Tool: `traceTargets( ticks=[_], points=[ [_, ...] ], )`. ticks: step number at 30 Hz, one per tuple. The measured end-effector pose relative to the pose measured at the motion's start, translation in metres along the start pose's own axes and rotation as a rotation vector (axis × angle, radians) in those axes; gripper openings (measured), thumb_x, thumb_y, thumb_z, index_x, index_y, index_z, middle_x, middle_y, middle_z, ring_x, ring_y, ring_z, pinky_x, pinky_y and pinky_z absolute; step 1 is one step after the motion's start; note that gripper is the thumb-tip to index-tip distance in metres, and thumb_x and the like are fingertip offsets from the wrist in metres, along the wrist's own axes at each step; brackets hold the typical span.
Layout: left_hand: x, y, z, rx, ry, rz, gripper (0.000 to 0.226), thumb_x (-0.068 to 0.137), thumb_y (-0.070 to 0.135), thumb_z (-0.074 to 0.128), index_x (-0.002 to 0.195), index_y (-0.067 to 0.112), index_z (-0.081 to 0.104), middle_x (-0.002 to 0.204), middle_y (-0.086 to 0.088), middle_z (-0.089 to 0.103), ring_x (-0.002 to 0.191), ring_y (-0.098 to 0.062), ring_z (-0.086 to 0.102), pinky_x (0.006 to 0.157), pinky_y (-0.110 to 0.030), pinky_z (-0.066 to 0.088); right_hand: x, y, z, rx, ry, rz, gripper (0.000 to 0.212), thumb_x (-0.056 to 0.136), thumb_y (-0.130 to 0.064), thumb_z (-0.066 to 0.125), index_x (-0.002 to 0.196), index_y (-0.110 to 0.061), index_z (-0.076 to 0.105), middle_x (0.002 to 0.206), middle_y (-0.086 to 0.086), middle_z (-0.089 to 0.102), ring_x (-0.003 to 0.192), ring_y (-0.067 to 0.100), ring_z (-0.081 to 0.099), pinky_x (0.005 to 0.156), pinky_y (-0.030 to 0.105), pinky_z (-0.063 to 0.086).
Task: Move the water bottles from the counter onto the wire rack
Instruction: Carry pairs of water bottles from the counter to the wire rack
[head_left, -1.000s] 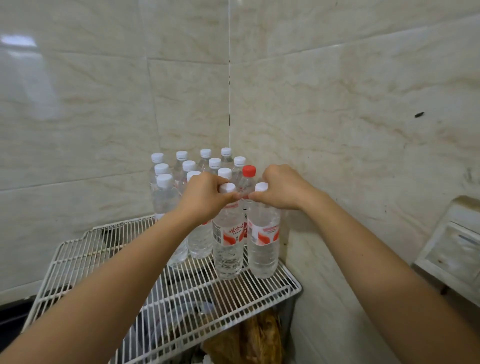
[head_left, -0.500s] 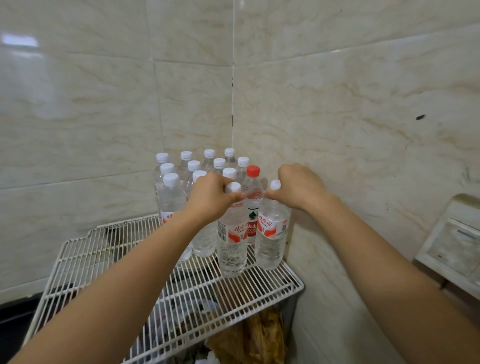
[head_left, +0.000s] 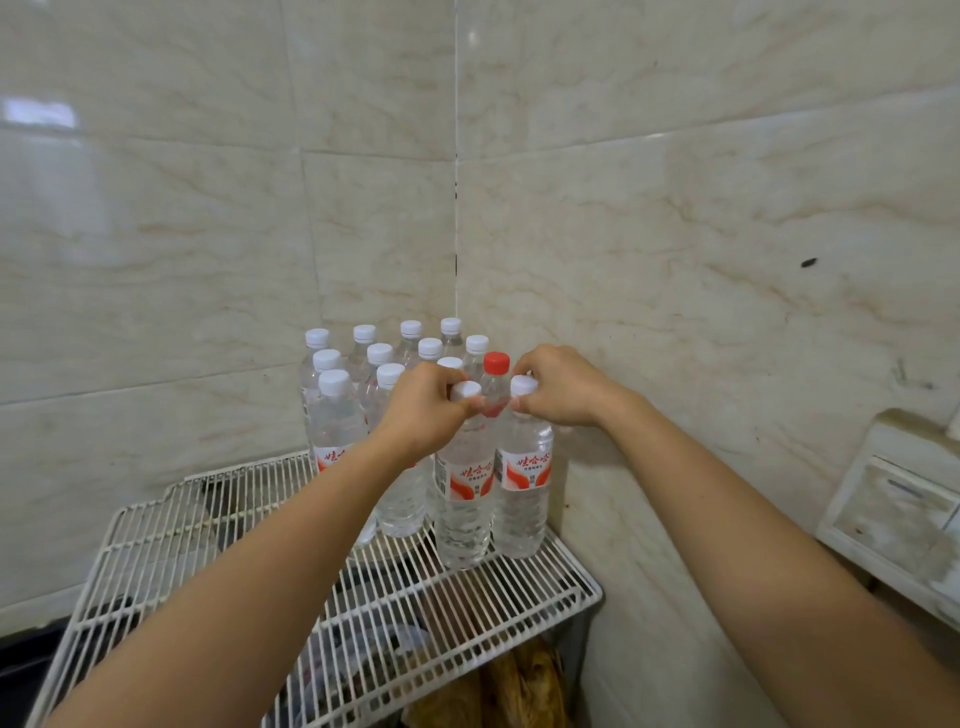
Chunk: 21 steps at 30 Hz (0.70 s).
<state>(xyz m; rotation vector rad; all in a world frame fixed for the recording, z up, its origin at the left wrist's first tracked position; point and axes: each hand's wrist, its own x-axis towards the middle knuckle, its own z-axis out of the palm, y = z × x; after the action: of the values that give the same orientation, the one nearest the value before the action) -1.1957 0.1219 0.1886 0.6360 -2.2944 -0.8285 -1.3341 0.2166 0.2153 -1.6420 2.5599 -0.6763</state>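
Observation:
A white wire rack (head_left: 218, 525) stands in the tiled corner. Several clear water bottles with white caps (head_left: 337, 415) stand packed at its back right, one with a red cap (head_left: 496, 364) among them. My left hand (head_left: 423, 408) grips the neck of a front bottle (head_left: 464, 499) with a red-and-white label. My right hand (head_left: 558, 387) grips the neck of the bottle (head_left: 522, 493) beside it, closest to the right wall. Both bottles stand upright on the rack wires. The counter is out of view.
Marble-look tiled walls (head_left: 675, 260) close the rack on the back and right. Bags and brown items (head_left: 519, 686) lie under the rack. A white box-like fixture (head_left: 893, 519) sits at the right. The rack's left and front wires carry nothing.
Both hands kept hold of their bottle necks. The right bottle turned so its label faces me and shifted slightly nearer the left one; the view moved a little.

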Motion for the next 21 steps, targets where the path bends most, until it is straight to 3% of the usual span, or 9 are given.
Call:
traceTargets(
  ticks=[4, 8, 11, 13, 15, 18, 21],
  points=[
    [0.002, -0.014, 0.000, -0.011, -0.017, -0.035, 0.025, 0.085, 0.023, 0.069, 0.079, -0.001, 0.068, 0.050, 0.008, 0.042, 0.048, -0.005, 0.037, 0.050, -0.019, 0.031, 0.006, 0.003, 0.011, 0.001, -0.008, -0.004, 0.020, 0.082, -0.017, 0.068, 0.090, 0.001, 0.067, 0.082, 0.012, 0.066, 0.073, 0.024, 0.058, 0.055, 0.031, 0.039],
    [0.001, -0.011, -0.001, -0.014, -0.038, -0.022, 0.024, 0.085, 0.025, 0.069, 0.078, 0.003, 0.069, 0.055, -0.003, 0.050, 0.052, -0.009, 0.039, 0.053, -0.024, 0.033, 0.005, -0.002, 0.010, -0.012, 0.007, -0.004, 0.020, 0.083, -0.019, 0.068, 0.087, 0.000, 0.064, 0.077, 0.008, 0.060, 0.072, 0.023, 0.055, 0.053, 0.029, 0.036],
    [0.001, -0.007, -0.003, -0.018, -0.010, 0.000, 0.017, 0.084, 0.028, 0.070, 0.079, 0.011, 0.069, 0.063, -0.006, 0.059, 0.059, -0.016, 0.049, 0.058, -0.030, 0.040, 0.005, -0.002, 0.005, -0.026, 0.013, -0.007, 0.020, 0.084, -0.019, 0.067, 0.094, -0.002, 0.064, 0.089, 0.010, 0.064, 0.081, 0.026, 0.060, 0.059, 0.031, 0.042],
    [-0.001, -0.007, -0.003, -0.006, 0.011, 0.011, 0.023, 0.085, 0.028, 0.069, 0.097, 0.007, 0.070, 0.074, -0.010, 0.065, 0.071, -0.024, 0.060, 0.069, -0.040, 0.050, 0.003, 0.001, 0.001, -0.042, 0.002, 0.002, 0.023, 0.084, -0.019, 0.067, 0.101, -0.003, 0.064, 0.096, 0.011, 0.065, 0.088, 0.027, 0.061, 0.069, 0.035, 0.048],
    [-0.003, -0.007, -0.001, 0.007, 0.029, 0.012, 0.024, 0.086, 0.027, 0.067, 0.104, 0.010, 0.069, 0.081, -0.007, 0.062, 0.079, -0.022, 0.059, 0.081, -0.043, 0.052, 0.003, 0.003, 0.000, -0.036, 0.004, 0.005, 0.024, 0.084, -0.019, 0.068, 0.103, -0.004, 0.065, 0.098, 0.012, 0.066, 0.091, 0.028, 0.062, 0.077, 0.039, 0.051],
    [-0.003, -0.005, 0.001, 0.012, 0.035, 0.011, 0.020, 0.086, 0.025, 0.068, 0.103, 0.014, 0.068, 0.084, -0.003, 0.059, 0.082, -0.019, 0.058, 0.085, -0.045, 0.051, 0.003, 0.007, 0.003, 0.019, 0.046, -0.004, 0.016, 0.083, -0.015, 0.065, 0.095, -0.004, 0.067, 0.091, 0.011, 0.067, 0.085, 0.028, 0.063, 0.068, 0.037, 0.049],
    [-0.003, -0.004, 0.000, 0.018, 0.039, -0.017, 0.031, 0.086, 0.024, 0.068, 0.108, 0.003, 0.068, 0.085, -0.007, 0.064, 0.090, -0.029, 0.066, 0.085, -0.046, 0.052, 0.004, 0.005, 0.003, 0.027, 0.055, -0.006, 0.017, 0.083, -0.016, 0.065, 0.092, -0.002, 0.067, 0.086, 0.010, 0.067, 0.081, 0.027, 0.062, 0.063, 0.035, 0.046]
  ],
)
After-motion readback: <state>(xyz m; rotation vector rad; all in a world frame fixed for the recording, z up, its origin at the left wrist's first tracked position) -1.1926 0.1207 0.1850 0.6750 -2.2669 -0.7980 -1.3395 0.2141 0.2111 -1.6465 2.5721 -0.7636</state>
